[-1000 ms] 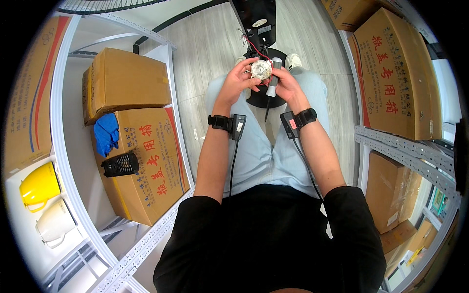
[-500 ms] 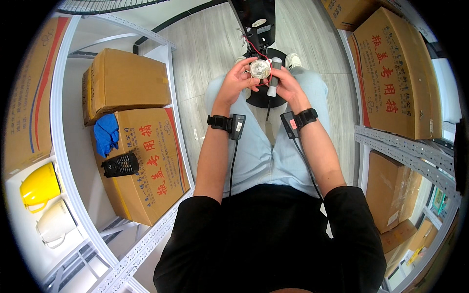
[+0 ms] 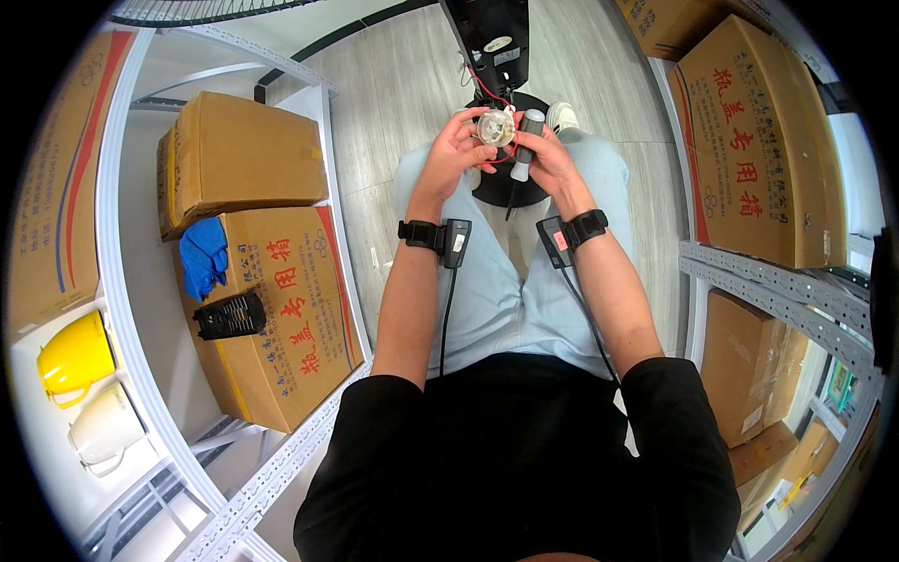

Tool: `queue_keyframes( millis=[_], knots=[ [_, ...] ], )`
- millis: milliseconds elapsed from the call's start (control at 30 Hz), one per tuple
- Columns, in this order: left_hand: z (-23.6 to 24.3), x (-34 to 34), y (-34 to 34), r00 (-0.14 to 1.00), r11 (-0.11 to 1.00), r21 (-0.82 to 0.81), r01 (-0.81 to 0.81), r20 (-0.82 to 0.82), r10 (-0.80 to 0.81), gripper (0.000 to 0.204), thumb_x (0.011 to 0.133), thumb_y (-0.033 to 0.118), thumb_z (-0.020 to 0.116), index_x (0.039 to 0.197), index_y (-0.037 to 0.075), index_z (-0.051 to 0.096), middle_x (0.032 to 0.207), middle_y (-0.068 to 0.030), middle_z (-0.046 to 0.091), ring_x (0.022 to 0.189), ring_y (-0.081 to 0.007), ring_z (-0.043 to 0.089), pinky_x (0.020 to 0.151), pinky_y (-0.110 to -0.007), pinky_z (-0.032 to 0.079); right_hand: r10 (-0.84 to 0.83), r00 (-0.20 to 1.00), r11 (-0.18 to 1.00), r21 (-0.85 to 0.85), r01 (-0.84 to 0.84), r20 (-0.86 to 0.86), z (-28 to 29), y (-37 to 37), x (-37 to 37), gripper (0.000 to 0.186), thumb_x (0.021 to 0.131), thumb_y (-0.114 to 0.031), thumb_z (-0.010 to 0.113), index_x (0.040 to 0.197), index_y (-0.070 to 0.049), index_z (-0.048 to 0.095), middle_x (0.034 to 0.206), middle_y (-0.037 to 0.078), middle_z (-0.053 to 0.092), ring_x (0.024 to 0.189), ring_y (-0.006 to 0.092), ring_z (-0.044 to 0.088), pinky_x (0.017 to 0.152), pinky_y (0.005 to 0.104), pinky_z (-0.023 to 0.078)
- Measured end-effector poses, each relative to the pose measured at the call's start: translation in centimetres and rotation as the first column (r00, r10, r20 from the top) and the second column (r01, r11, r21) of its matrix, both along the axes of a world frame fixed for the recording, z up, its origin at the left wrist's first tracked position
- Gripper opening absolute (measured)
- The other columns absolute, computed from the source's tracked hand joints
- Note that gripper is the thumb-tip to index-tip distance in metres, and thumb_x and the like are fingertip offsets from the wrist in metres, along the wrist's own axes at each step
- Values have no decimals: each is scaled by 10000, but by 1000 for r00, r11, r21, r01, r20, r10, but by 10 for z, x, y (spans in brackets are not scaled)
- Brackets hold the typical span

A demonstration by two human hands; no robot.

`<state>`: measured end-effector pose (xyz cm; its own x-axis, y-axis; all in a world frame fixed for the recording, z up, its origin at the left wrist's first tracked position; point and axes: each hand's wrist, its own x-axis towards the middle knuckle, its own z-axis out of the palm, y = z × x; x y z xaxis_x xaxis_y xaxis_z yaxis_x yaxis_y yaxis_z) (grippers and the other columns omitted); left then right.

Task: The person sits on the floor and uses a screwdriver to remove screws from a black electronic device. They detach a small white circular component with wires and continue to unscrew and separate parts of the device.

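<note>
My left hand (image 3: 459, 153) grips a round clear part (image 3: 494, 127) by its rim, fingers curled around its left side. Red wires (image 3: 486, 89) run from beside it up to a tall black stand (image 3: 489, 56), which has a round black base (image 3: 510, 185). Wrapped in my right hand (image 3: 550, 161) is a screwdriver (image 3: 528, 142) with a grey handle, its dark shaft pointing down toward me. The right thumb and fingertips reach close to the clear part's right edge; whether they touch it I cannot tell.
At left, a shelf bears cardboard boxes (image 3: 248, 155), a blue cloth (image 3: 204, 258), a black slotted part (image 3: 231, 317), a yellow mug (image 3: 77, 359) and a white mug (image 3: 106, 423). More boxes (image 3: 749, 140) fill the right shelf. A wire grille (image 3: 206, 13) shows at the upper left.
The round clear part has tilted and shifted slightly left in my left hand. The screwdriver has leaned a little, its tip moving slightly left and up. My arms have hardly moved.
</note>
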<state>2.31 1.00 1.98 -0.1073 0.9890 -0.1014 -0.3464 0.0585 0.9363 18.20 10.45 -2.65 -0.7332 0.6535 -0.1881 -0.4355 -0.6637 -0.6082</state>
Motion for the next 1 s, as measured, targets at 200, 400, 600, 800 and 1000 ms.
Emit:
queue_keyframes(
  millis=[200, 400, 600, 800, 1000],
  knots=[
    [5, 3, 1, 1000, 1000, 5, -20, 23, 20, 613, 794, 26, 729, 1337, 62, 445, 1057, -79, 601, 929, -165, 631, 651, -286, 581, -11, 999, 1000, -19, 12, 50, 5, -2, 2, 199, 875, -81, 643, 1067, -71, 591, 997, 33, 638, 852, 126, 611, 768, 276, 507],
    [3, 2, 1, 1000, 1000, 6, 8, 6, -8, 642, 787, 32, 738, 1354, 54, 438, 1081, -83, 603, 961, -176, 635, 659, -283, 579, 3, 1000, 1000, -16, -3, 23, 2, -2, 4, 209, 883, -95, 622, 1083, -42, 588, 951, 42, 638, 798, 123, 610, 719, 276, 506],
    [2, 1, 0, 998, 998, -14, 55, -33, -55, 652, 811, -2, 687, 1397, 38, 404, 1161, -97, 589, 971, -174, 629, 686, -269, 562, -2, 1000, 998, -67, 3, 12, -1, 0, 2, 176, 902, -122, 605, 1053, -31, 609, 889, 55, 650, 733, 134, 619, 637, 271, 512],
    [1, 0, 1, 996, 997, -32, 74, -47, -76, 669, 818, -3, 678, 1423, 40, 396, 1214, -93, 573, 1011, -179, 624, 708, -275, 564, 45, 999, 993, -111, -42, 27, -5, 0, 1, 163, 920, -149, 586, 1019, -24, 621, 858, 67, 655, 696, 144, 622, 609, 275, 518],
    [2, 1, 0, 995, 997, -21, 74, -59, -75, 655, 817, 20, 691, 1412, 40, 419, 1185, -73, 575, 997, -170, 625, 707, -276, 560, 50, 999, 989, -136, -52, -15, -6, 1, 3, 158, 917, -132, 584, 1025, -22, 617, 874, 77, 653, 698, 148, 616, 612, 282, 520]
  ],
)
